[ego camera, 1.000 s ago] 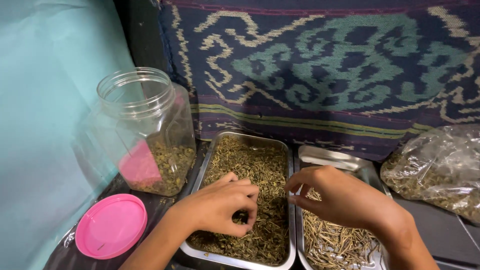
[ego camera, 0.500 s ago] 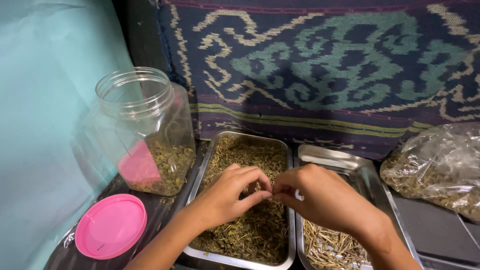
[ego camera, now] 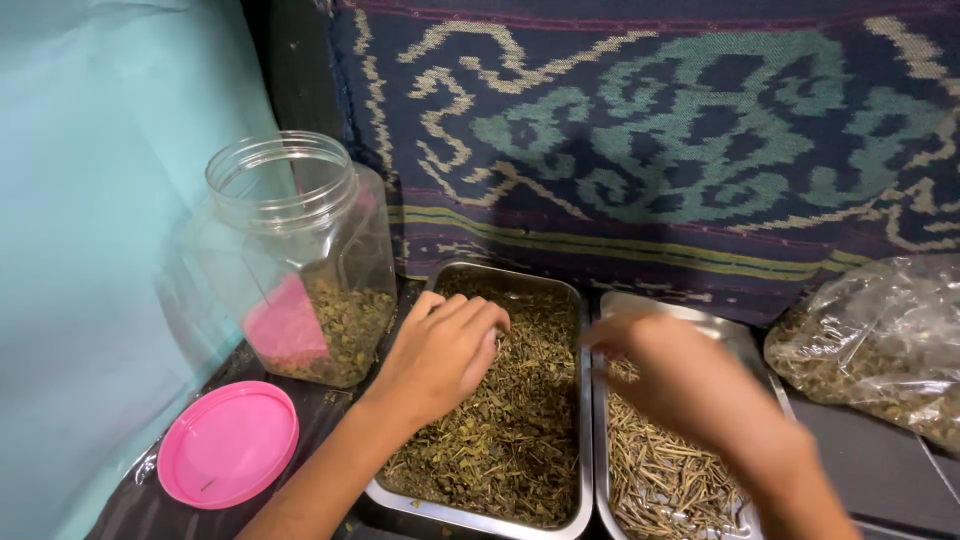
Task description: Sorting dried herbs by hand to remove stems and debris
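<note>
Head view. Left hand (ego camera: 440, 352) rests palm-down on the dried leaves (ego camera: 510, 420) in the left tray (ego camera: 580, 400), fingers curled together with tips pressed into the leaves; whether they pinch anything cannot be told. Right hand (ego camera: 690, 385), blurred, hovers over the right tray (ego camera: 745, 345) of stems (ego camera: 660, 470), fingers loosely bent, grip unclear. Left of the left fingers stand an open jar (ego camera: 290, 255) and a pink lid (ego camera: 228, 443); right of the right fingers, a bag (ego camera: 880, 340).
</note>
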